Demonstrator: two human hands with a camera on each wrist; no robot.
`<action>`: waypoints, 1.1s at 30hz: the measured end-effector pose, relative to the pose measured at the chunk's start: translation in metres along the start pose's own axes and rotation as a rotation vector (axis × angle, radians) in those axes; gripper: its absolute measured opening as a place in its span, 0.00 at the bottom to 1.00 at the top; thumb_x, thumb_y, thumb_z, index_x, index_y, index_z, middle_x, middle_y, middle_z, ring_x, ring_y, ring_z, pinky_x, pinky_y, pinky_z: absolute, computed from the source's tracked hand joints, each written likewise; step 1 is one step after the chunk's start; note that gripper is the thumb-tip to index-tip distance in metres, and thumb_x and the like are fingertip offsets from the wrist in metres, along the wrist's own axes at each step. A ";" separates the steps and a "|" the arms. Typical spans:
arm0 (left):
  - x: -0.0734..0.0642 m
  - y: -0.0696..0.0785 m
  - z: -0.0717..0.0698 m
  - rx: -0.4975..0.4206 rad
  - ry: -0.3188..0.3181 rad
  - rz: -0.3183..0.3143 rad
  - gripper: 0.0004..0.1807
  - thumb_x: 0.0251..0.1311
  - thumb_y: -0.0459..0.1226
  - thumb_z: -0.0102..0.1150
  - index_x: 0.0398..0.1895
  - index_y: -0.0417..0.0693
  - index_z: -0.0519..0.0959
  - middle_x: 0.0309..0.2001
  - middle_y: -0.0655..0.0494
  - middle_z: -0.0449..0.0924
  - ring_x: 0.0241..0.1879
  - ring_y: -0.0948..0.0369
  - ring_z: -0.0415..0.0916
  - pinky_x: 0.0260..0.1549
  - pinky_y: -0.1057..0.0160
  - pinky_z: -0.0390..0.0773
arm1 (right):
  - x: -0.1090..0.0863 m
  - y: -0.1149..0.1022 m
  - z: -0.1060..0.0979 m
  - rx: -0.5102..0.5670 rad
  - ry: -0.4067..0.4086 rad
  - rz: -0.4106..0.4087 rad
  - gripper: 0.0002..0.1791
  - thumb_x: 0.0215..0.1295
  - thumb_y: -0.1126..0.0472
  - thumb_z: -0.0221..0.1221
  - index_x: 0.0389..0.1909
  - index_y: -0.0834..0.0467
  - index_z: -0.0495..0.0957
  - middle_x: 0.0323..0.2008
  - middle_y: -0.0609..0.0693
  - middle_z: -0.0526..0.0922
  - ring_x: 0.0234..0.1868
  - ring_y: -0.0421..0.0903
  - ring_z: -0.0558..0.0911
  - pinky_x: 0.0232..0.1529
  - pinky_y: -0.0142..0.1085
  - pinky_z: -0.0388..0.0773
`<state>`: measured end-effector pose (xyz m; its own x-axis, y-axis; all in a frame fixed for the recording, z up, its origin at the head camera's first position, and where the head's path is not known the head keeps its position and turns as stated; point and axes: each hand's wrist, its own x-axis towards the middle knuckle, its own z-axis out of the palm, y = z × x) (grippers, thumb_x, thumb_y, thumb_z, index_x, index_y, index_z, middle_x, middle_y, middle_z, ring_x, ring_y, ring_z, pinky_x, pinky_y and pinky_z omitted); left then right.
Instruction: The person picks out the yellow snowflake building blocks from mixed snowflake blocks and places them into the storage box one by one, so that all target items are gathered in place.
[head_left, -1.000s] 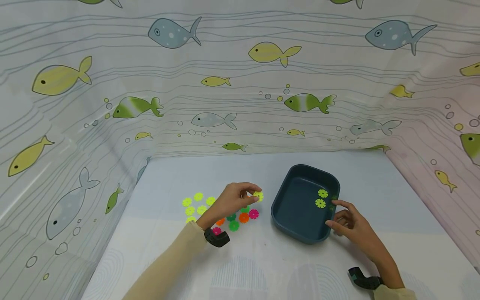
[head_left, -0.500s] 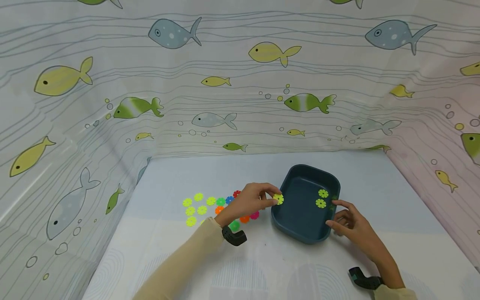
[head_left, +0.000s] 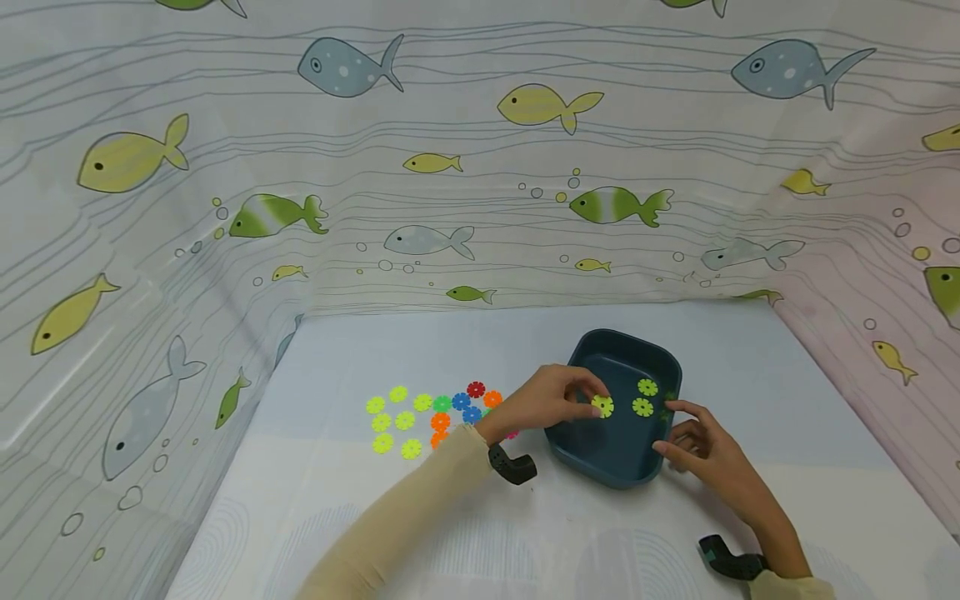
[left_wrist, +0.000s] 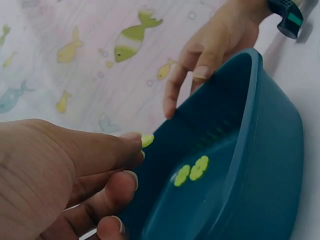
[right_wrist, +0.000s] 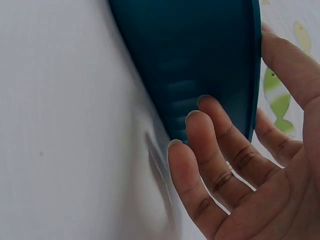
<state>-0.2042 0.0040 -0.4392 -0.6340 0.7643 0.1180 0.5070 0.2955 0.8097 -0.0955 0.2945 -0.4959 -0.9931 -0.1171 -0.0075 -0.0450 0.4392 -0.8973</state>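
Note:
My left hand (head_left: 546,398) pinches a yellow-green snowflake disc (head_left: 603,407) between thumb and fingertips, over the left part of a dark blue plastic bin (head_left: 600,460). In the left wrist view the held disc (left_wrist: 147,140) pokes out past the fingertips. Two more yellow-green discs (head_left: 642,407) lie flat on the bin's floor near its right wall. My right hand (head_left: 703,443) holds the bin's right side. Its thumb and a finger reach over the rim, while other fingers (right_wrist: 202,132) bend against the ridged outer wall in the right wrist view.
Left of the bin, several yellow-green discs (head_left: 404,421) lie spread on the white table (head_left: 480,533). Beside them are orange, blue, green and red discs (head_left: 476,389), partly hidden by the left forearm. A fish-printed curtain (head_left: 420,242) surrounds the table's back and sides.
The left hand has carried the yellow-green disc rightward, from above the loose discs, across the bin's left rim, to over its inside. Right hand and bin have stayed in place.

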 end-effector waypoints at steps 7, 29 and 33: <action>0.018 0.003 0.013 0.026 -0.064 0.006 0.12 0.65 0.37 0.70 0.51 0.48 0.84 0.43 0.64 0.85 0.30 0.70 0.78 0.31 0.71 0.79 | 0.000 -0.002 0.000 0.008 -0.003 0.009 0.41 0.71 0.52 0.66 0.77 0.53 0.56 0.45 0.59 0.81 0.36 0.53 0.84 0.34 0.41 0.82; 0.060 0.001 0.044 0.106 -0.136 -0.197 0.10 0.58 0.38 0.76 0.41 0.52 0.86 0.30 0.69 0.83 0.30 0.71 0.79 0.31 0.73 0.78 | 0.001 0.005 0.000 -0.015 -0.010 0.009 0.40 0.71 0.51 0.66 0.77 0.52 0.56 0.47 0.58 0.81 0.38 0.53 0.85 0.36 0.42 0.82; 0.063 -0.001 0.047 0.092 -0.133 -0.224 0.10 0.57 0.37 0.77 0.41 0.52 0.86 0.29 0.68 0.82 0.27 0.70 0.79 0.28 0.72 0.77 | 0.001 0.005 0.000 -0.011 -0.012 0.009 0.40 0.71 0.51 0.66 0.77 0.52 0.56 0.47 0.59 0.81 0.38 0.53 0.85 0.36 0.42 0.82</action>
<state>-0.2167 0.0787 -0.4594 -0.6570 0.7408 -0.1396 0.4178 0.5120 0.7505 -0.0967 0.2966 -0.5007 -0.9921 -0.1239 -0.0208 -0.0375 0.4502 -0.8921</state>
